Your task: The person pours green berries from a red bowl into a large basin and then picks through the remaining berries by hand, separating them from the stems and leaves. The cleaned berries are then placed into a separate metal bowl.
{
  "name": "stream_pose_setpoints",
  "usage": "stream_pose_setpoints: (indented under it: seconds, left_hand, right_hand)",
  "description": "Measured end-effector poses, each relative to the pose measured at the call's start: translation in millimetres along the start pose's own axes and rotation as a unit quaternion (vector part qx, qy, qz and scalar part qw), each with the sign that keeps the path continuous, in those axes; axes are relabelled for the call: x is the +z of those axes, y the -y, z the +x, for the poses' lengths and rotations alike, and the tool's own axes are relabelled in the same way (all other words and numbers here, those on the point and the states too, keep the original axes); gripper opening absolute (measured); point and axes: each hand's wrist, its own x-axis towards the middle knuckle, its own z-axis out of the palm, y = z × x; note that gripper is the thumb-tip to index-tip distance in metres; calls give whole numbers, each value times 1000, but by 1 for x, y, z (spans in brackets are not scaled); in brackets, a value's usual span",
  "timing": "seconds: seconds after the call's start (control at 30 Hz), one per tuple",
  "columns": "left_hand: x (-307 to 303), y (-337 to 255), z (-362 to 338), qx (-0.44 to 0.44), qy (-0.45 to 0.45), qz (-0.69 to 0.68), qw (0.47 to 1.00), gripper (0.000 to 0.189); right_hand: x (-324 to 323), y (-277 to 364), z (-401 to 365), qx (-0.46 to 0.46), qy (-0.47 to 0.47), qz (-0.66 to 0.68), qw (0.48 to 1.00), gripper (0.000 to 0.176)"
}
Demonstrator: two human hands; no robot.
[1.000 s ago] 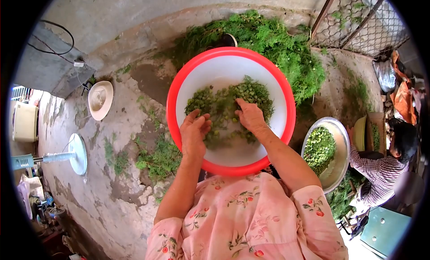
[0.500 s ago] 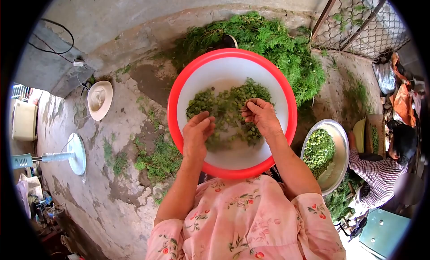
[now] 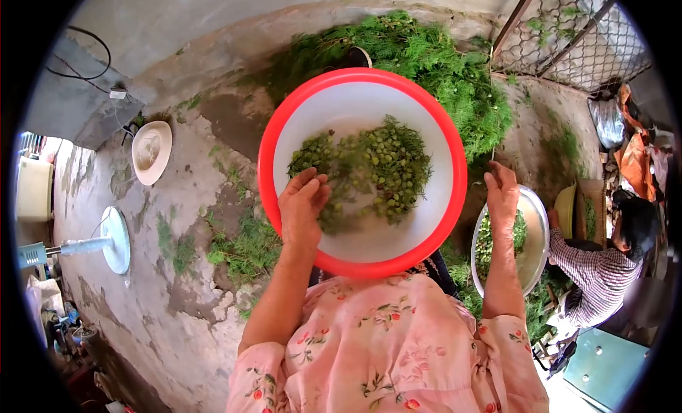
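Note:
A white basin with a red rim (image 3: 270, 129) sits in front of me, holding green sprigs with small round cones (image 3: 398, 168) in loose heaps. My left hand (image 3: 302, 207) is over the basin's left side with its fingers curled in beside the heap; anything between them is hidden. Outside the basin on the right, my right hand (image 3: 503, 192) is raised above the edge of a metal bowl (image 3: 536, 260), its fingers bent together. Whatever it may pinch is too small to make out. Picked green cones (image 3: 485, 246) lie in that bowl, partly covered by my right forearm.
Cut leafy branches (image 3: 455, 93) lie beyond the basin, with more greenery (image 3: 249, 246) on the floor to the left. A hat (image 3: 151, 153) and a standing fan (image 3: 117, 239) are at left. On the right a person in a striped shirt (image 3: 593, 278) sits near a yellow bowl (image 3: 565, 210).
My right hand has moved from over the heap out to the right, past the basin's rim to the metal bowl. My left hand stays over the basin's left side.

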Motion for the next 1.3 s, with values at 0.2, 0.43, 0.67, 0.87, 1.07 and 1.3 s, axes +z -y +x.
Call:
stream_pose_setpoints:
  seconds: [0.2, 0.43, 0.67, 0.87, 1.07, 1.3]
  left_hand:
    - [-1, 3, 1, 11, -6, 7, 1000, 22]
    - [-3, 7, 3, 10, -5, 2, 1000, 22]
    - [-3, 6, 0, 5, -3, -14, 1000, 22]
    - [0, 4, 1, 2, -1, -17, 1000, 21]
    - [-1, 2, -2, 7, 2, -6, 1000, 23]
    - [-3, 4, 5, 2, 8, -13, 1000, 21]
  right_hand:
    - [81, 80, -17, -24, 151, 120, 981, 22]
    - [174, 118, -54, -31, 446, 227, 865, 29]
    - [168, 70, -20, 178, 184, 243, 936, 27]
    - [157, 95, -39, 27, 351, 160, 922, 29]
    - [176, 110, -96, -154, 492, 129, 847, 35]
    - [150, 80, -51, -188, 420, -68, 885, 19]
